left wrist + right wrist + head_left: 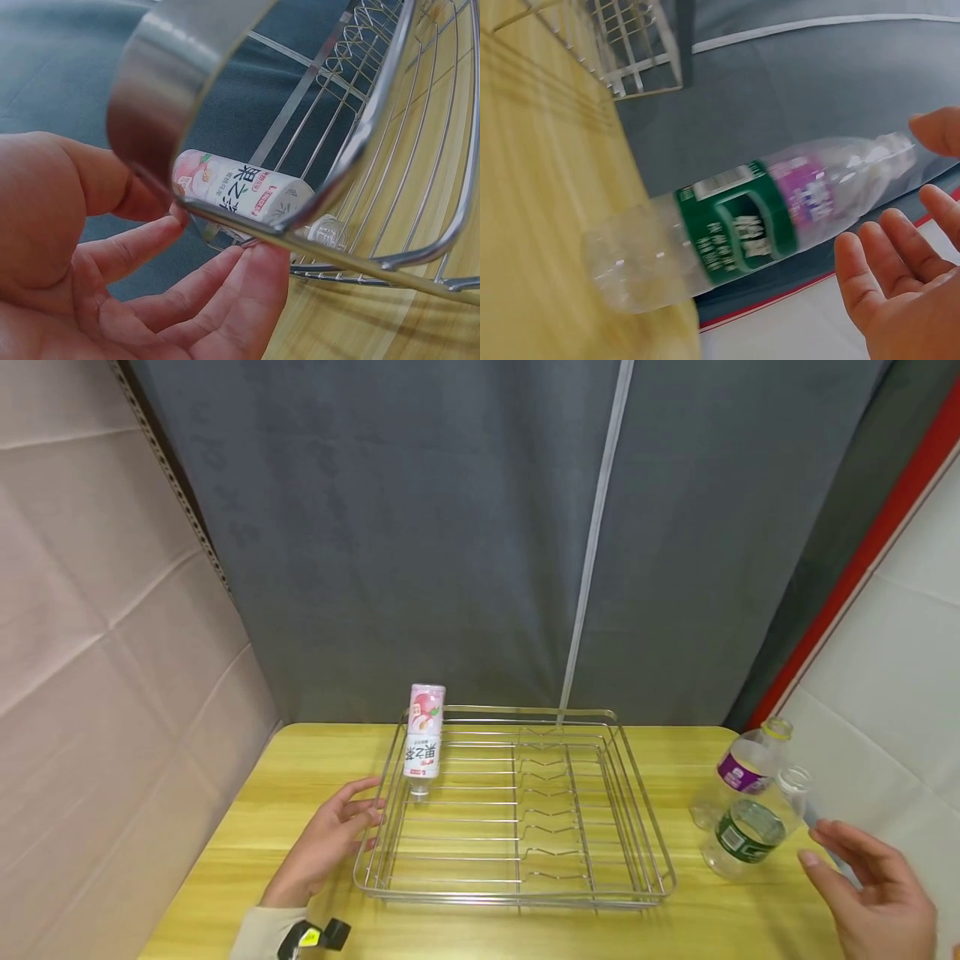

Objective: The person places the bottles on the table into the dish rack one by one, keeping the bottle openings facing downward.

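Observation:
My left hand (330, 837) holds the left rim of a wire rack (517, 893), its fingertips against the metal in the left wrist view. Inside the rack's left side, a bottle (423, 735) with a pink and white label has its neck toward me. A clear plastic bottle with a green label (750, 831) stands on the table to the right. Behind it is another clear bottle with a purple label (742, 772). My right hand (873, 885) is beside the green-labelled bottle (739, 225), fingers spread and apart from it.
The rack stands on a yellow wood-grain table (300, 768). A dark grey curtain (420, 543) hangs behind the table. Pale cloth (112, 652) covers the left side, and a white panel with a red edge (847, 593) borders the right.

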The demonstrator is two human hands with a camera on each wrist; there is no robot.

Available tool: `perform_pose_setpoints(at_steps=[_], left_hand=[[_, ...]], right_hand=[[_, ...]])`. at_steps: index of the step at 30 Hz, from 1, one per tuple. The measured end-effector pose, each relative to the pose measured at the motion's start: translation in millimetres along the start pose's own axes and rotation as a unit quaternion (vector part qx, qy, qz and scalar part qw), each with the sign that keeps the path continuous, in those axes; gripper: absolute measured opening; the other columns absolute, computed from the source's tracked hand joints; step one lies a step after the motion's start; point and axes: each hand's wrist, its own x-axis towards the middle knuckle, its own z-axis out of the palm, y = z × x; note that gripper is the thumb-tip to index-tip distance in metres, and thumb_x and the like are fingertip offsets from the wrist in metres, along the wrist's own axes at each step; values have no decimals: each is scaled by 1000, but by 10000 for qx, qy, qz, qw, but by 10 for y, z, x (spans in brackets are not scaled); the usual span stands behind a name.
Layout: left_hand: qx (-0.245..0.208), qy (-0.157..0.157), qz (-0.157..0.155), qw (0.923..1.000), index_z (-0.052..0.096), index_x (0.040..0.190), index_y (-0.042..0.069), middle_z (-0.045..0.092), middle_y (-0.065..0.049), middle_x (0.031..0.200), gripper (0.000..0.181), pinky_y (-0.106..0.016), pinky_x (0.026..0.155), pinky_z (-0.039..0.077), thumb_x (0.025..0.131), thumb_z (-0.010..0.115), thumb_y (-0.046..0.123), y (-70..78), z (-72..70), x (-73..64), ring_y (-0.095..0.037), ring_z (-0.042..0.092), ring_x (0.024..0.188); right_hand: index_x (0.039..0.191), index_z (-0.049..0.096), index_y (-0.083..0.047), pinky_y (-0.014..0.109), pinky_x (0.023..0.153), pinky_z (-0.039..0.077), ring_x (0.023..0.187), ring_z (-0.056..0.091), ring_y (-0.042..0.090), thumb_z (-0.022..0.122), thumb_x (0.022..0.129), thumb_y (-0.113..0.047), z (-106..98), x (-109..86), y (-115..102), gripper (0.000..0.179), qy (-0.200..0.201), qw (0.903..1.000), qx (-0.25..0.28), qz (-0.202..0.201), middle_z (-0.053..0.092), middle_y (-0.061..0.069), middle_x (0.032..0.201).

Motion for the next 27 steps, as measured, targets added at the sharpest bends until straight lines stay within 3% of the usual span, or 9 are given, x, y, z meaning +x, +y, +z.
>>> perform_pose_setpoints(at_steps=[7, 10, 18, 27], left_hand=[[-38, 8, -29, 10000, 42, 160, 19, 53, -26, 155, 55, -44, 94, 64, 108, 57, 11, 6, -1, 3, -33, 63, 125], [-77, 15, -32, 10000, 42, 159, 20, 53, -26, 154, 55, -43, 93, 64, 107, 57, 10, 8, 2, 8, -33, 62, 125], [-100, 41, -14, 9999, 43, 159, 18, 53, -27, 154, 55, -47, 95, 64, 107, 58, 11, 2, 8, 1, -34, 62, 126], [-122, 53, -45, 9999, 44, 158, 20, 55, -25, 152, 54, -46, 95, 64, 107, 58, 11, -12, -2, 10, -32, 62, 125]], right_hand=[[139, 57, 10, 14, 80, 62, 112, 72, 10, 59, 84, 36, 31, 65, 220, 61, -360, 9978, 549, 85, 77, 4, 122], [141, 57, 4, 13, 80, 61, 114, 69, 9, 62, 84, 33, 42, 77, 281, 64, -300, 9975, 547, 326, 74, 2, 123], [143, 56, -10, 7, 80, 58, 116, 61, 4, 70, 85, 26, 72, 151, 451, 70, -404, 9961, -188, 761, 66, -7, 126], [141, 53, -24, 0, 78, 52, 112, 55, -4, 79, 86, 13, 33, 215, 654, 71, -646, 9861, -1123, 1040, 59, -19, 128]])
